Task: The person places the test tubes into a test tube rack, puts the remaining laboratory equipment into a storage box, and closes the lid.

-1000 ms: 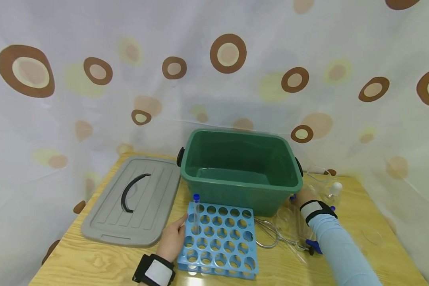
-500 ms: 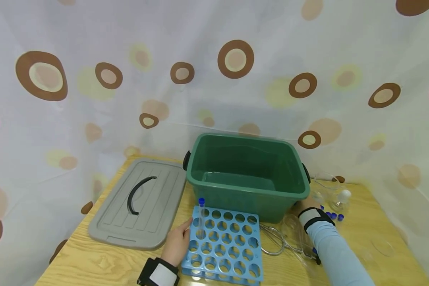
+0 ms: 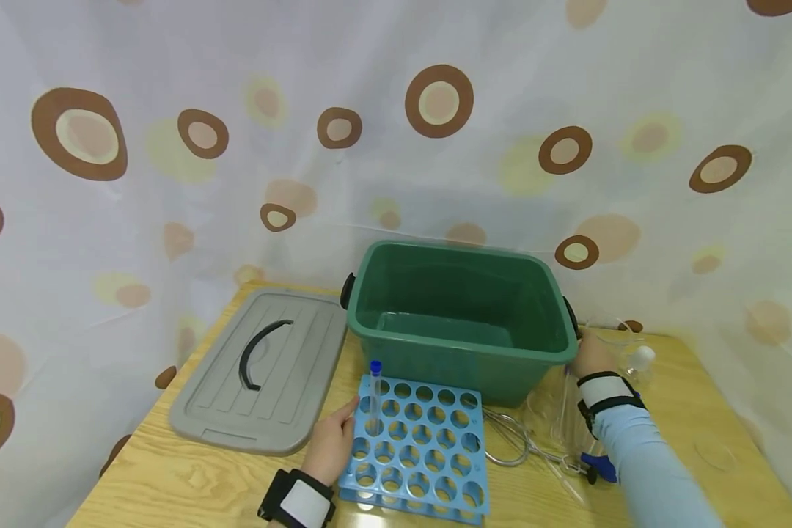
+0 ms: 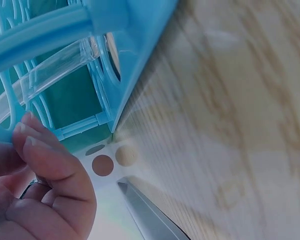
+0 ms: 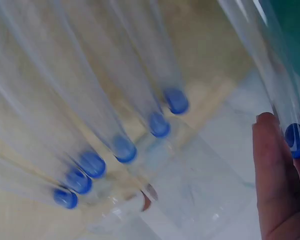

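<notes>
The left hand (image 3: 333,447) rests on the wooden bench (image 3: 171,477) at the left edge of the blue test tube rack (image 3: 419,447). Its wrist is low and its fingers (image 4: 45,160) are gently bent and touch the side of the rack, not wrapped around it. One capped test tube (image 3: 375,396) stands upright in the far left corner of the rack, just beside this hand.

The right arm, in a light blue sleeve (image 3: 647,462), stretches forward along the right side of the green tub (image 3: 462,323). The right hand (image 3: 590,356) is raised a little at the right front corner of the tub. In the right wrist view its fingers (image 5: 275,170) pinch a clear test tube with a blue cap (image 5: 290,130). Below it, more capped tubes (image 5: 115,145) lie side by side on the bench.

A grey lid (image 3: 264,370) lies flat to the left of the tub.
</notes>
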`<state>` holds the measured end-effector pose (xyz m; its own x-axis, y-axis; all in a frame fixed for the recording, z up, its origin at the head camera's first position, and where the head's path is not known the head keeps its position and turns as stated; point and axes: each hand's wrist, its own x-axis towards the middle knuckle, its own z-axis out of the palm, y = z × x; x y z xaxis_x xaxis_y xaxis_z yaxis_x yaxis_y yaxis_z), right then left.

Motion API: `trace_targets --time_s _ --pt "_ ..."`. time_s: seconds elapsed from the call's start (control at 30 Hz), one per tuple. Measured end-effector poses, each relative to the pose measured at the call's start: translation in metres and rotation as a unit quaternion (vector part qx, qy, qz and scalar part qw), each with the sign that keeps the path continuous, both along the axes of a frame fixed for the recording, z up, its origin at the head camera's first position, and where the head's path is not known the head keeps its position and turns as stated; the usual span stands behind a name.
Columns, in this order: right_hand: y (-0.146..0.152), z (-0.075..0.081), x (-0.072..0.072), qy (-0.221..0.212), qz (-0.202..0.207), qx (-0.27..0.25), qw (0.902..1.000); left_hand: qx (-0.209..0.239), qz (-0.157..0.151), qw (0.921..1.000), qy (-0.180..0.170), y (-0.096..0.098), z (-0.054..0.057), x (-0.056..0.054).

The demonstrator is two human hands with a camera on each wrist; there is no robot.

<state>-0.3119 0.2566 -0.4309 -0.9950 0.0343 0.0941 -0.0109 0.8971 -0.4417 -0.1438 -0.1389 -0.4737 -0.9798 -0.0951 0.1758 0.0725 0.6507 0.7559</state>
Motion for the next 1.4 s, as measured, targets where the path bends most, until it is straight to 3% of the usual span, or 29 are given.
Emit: trace_targets --time_s 0.13,0.33,0.6,0.73,0.9,1.07,1.4 --pt "0.004 0.024 0.011 0.041 -0.019 -0.039 0.9982 0.0 -0.004 1.0 0.009 0.0 0.001 0.0" --pt "0.013 0.047 0.034 0.094 -0.058 -0.079 0.9907 0.012 -0.01 0.9999 0.0 0.001 -0.001 0.001" --pt "0.013 0.076 0.061 0.194 -0.074 -0.086 0.9744 0.02 -0.01 0.9997 -0.013 0.001 -0.003 0.003" --pt "0.009 0.092 0.071 0.237 -0.06 -0.086 0.9658 0.03 -0.011 0.9993 -0.022 0.001 -0.003 0.004" --pt "0.003 0.113 0.084 0.262 -0.033 -0.087 0.9605 0.034 -0.011 0.9989 -0.032 0.002 -0.001 0.003" --pt "-0.012 0.131 0.095 0.314 0.003 -0.103 0.9437 0.034 -0.011 0.9987 -0.036 0.002 -0.001 -0.001" --pt "-0.056 0.148 0.113 0.371 0.077 -0.129 0.9164 0.044 -0.014 0.9982 -0.039 -0.001 0.0 0.002"
